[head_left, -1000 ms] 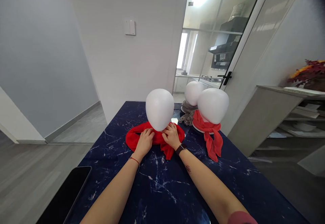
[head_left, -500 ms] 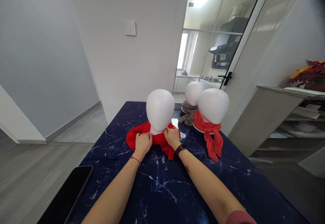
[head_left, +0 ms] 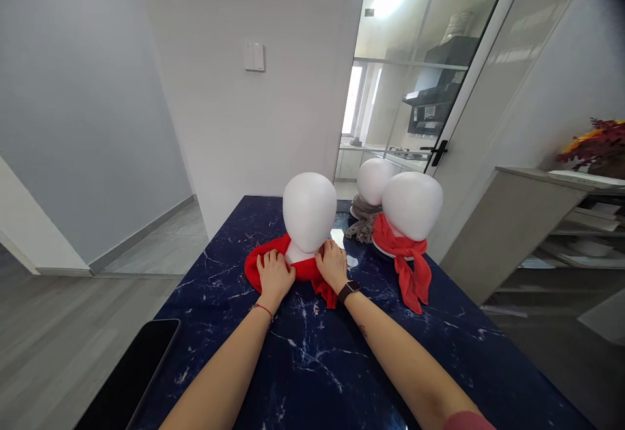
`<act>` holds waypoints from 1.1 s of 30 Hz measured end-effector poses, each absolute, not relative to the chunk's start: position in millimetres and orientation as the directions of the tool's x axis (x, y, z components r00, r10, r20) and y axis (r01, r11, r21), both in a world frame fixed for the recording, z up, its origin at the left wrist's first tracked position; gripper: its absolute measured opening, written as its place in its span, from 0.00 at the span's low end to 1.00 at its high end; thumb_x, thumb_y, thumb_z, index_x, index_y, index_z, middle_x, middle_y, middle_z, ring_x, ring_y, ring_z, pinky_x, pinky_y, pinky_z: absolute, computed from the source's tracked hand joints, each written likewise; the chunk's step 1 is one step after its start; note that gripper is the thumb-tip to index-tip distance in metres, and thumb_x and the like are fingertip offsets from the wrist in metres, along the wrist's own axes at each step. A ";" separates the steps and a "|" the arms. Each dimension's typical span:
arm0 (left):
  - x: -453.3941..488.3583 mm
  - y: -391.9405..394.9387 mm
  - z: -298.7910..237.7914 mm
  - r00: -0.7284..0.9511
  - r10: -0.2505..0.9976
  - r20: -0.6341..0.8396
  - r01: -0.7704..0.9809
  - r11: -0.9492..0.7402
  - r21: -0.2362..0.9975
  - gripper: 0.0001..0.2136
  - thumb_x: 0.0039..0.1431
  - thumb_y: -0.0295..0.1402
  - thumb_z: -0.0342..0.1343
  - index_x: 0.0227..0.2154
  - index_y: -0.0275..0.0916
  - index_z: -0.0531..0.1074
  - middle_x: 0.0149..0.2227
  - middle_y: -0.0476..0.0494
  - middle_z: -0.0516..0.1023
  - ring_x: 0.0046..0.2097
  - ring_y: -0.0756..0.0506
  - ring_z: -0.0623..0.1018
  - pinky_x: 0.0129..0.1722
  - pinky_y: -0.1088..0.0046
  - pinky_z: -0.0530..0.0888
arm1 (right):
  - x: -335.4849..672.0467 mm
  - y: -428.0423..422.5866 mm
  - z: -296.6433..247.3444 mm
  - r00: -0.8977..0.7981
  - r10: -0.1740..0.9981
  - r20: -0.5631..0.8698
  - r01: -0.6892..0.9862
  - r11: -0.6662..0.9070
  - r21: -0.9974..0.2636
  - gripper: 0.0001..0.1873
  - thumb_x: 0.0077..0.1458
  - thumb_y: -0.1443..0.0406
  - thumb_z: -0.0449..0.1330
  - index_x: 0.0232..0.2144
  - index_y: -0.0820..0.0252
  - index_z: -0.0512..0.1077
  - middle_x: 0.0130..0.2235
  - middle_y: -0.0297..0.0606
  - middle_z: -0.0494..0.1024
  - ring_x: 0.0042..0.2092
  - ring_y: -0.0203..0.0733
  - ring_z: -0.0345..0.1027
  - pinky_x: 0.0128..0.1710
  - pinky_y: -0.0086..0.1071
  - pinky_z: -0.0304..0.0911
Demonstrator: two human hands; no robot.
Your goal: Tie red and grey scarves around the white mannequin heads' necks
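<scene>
A smooth white mannequin head (head_left: 309,212) stands upright on the dark blue marbled table. Around its neck lies a red scarf (head_left: 261,259), bunched wider on the left, with its end hanging in front to the right. At the left front of the neck, my left hand (head_left: 274,275) grips the scarf, fingers somewhat apart over the cloth. My right hand (head_left: 333,266) holds the scarf on the right side of the neck, fingers bent around the cloth and fingertips partly hidden. A dark watch (head_left: 348,291) is on my right wrist.
To the right stands another white mannequin head (head_left: 413,203) wearing a knotted coral-red scarf (head_left: 413,283). Behind it is a third head (head_left: 374,181) with a grey scarf (head_left: 364,218). A black phone-like device (head_left: 131,371) lies at the table's left edge. Shelves (head_left: 541,235) stand on the right.
My left hand's fingers have spread and lifted slightly over the red scarf. The right hand's fingers have shifted up beside the neck. The mannequin heads stay in place.
</scene>
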State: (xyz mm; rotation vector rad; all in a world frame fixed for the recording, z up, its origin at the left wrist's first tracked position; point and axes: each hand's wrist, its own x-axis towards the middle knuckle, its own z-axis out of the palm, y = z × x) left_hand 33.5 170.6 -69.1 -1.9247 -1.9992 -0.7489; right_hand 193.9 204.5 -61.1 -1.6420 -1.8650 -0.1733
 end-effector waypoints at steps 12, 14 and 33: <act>35.3 169.1 -73.5 -0.054 0.902 0.428 0.964 -0.065 0.258 0.21 0.52 0.38 0.50 0.46 0.31 0.67 0.53 0.30 0.68 0.53 0.36 0.67 0.55 0.57 0.58 | 165.0 223.4 -66.5 0.223 0.872 0.435 0.723 0.152 -0.674 0.43 0.34 0.44 0.63 0.48 0.64 0.63 0.48 0.52 0.71 0.52 0.57 0.62 0.47 0.44 0.58; 36.0 167.8 -72.8 -0.031 0.907 0.420 0.960 -0.090 0.266 0.21 0.52 0.39 0.51 0.47 0.31 0.66 0.54 0.29 0.67 0.54 0.36 0.66 0.56 0.56 0.58 | 165.0 227.8 -67.3 0.248 0.857 0.452 0.701 0.162 -0.694 0.43 0.33 0.45 0.64 0.47 0.64 0.64 0.46 0.53 0.72 0.50 0.57 0.64 0.47 0.45 0.59; 32.4 171.3 -68.7 -0.101 0.876 0.472 0.592 -0.328 0.736 0.12 0.57 0.32 0.43 0.36 0.37 0.71 0.42 0.40 0.74 0.45 0.44 0.72 0.46 0.66 0.68 | 185.9 214.4 6.9 0.067 0.958 0.280 -0.263 0.287 -0.921 0.27 0.46 0.52 0.61 0.45 0.62 0.69 0.47 0.42 0.75 0.47 0.44 0.70 0.48 0.37 0.66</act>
